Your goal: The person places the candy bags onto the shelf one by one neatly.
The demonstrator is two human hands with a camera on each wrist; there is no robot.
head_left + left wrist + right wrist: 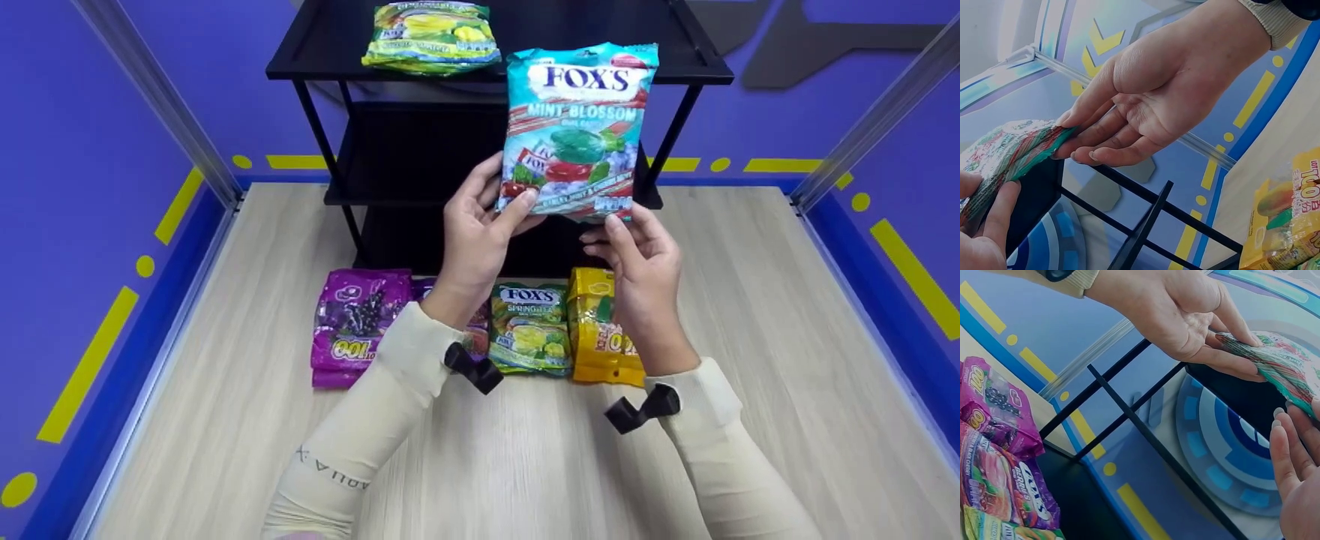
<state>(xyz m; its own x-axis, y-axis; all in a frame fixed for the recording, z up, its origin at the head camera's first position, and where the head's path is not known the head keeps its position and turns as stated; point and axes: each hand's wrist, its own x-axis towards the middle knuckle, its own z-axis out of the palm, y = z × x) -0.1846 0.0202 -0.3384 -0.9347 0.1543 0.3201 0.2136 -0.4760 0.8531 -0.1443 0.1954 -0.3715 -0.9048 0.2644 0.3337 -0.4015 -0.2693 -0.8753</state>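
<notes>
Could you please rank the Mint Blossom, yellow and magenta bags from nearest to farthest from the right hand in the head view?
1. Mint Blossom bag: held by the right hand.
2. Yellow bag: below, partly behind that hand.
3. Magenta bag: far left of the row.

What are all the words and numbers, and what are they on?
"FOX'S": held bag, green bag, dark-purple bag
"MINT BLOSSOM": held bag
"SPRING TEA": green bag
"BERRIES": dark-purple bag
"100": magenta bag, yellow bag
"AQUA X": left sleeve, upside-down
Smaller print and words on the shelf bag: too blurred
</notes>
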